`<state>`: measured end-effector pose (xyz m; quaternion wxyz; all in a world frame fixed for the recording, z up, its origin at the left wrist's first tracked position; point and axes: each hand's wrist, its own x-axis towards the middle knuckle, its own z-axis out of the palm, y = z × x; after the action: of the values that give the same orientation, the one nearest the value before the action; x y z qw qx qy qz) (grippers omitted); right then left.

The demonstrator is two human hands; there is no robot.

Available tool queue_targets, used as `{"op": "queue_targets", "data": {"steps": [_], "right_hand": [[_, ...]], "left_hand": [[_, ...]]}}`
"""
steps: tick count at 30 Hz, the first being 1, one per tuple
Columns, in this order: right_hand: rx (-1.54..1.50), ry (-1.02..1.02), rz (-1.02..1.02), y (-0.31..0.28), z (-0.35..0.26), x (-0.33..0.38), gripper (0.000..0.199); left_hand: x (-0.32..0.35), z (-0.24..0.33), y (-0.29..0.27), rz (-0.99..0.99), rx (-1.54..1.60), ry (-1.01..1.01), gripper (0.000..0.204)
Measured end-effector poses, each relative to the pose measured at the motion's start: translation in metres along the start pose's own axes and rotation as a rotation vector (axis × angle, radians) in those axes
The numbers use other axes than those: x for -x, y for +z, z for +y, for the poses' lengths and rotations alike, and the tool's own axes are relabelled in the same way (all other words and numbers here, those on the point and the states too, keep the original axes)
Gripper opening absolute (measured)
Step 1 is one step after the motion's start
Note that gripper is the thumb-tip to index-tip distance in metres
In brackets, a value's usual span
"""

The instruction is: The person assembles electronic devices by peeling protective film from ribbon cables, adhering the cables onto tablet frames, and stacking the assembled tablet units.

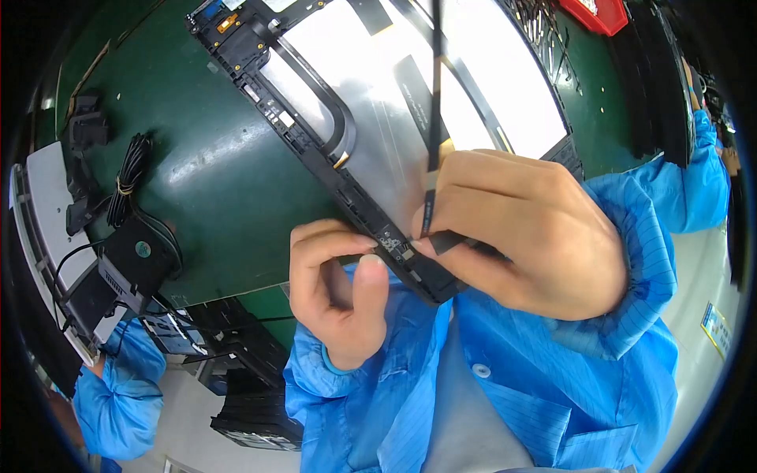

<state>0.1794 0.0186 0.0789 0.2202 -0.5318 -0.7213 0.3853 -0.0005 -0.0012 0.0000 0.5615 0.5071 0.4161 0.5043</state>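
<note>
An opened flat electronic device, with a black frame, a silvery inner face and dark ribbon cables, lies slanted in front of me, its near corner by my jacket. My left hand is curled at its near-left edge, thumb and forefinger tips nearly together on the rim beside a small circuit board. My right hand is closed over the near end, pinching a thin black stick-like thing that runs up past the top of the view. A short black strip shows below its fingers; the fingertips partly hide it.
A green work surface carries the device. At left are a coiled black cable, a black box and a white panel. A red tray and loose thin parts lie at upper right. Blue-sleeved people are on both sides.
</note>
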Motion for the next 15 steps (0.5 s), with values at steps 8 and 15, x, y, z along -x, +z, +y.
{"op": "queue_targets", "data": {"steps": [8,15], "right_hand": [[0.060,-0.035,0.036,0.0048,0.0009,0.0005,0.013],[0.093,-0.047,0.048,0.0053,0.0008,-0.0008,0.015]], "left_hand": [[0.0022,-0.0022,0.0067,0.037,0.005,0.001,0.018],[-0.0060,0.0026,0.0090,0.024,-0.025,0.011,0.022]]}}
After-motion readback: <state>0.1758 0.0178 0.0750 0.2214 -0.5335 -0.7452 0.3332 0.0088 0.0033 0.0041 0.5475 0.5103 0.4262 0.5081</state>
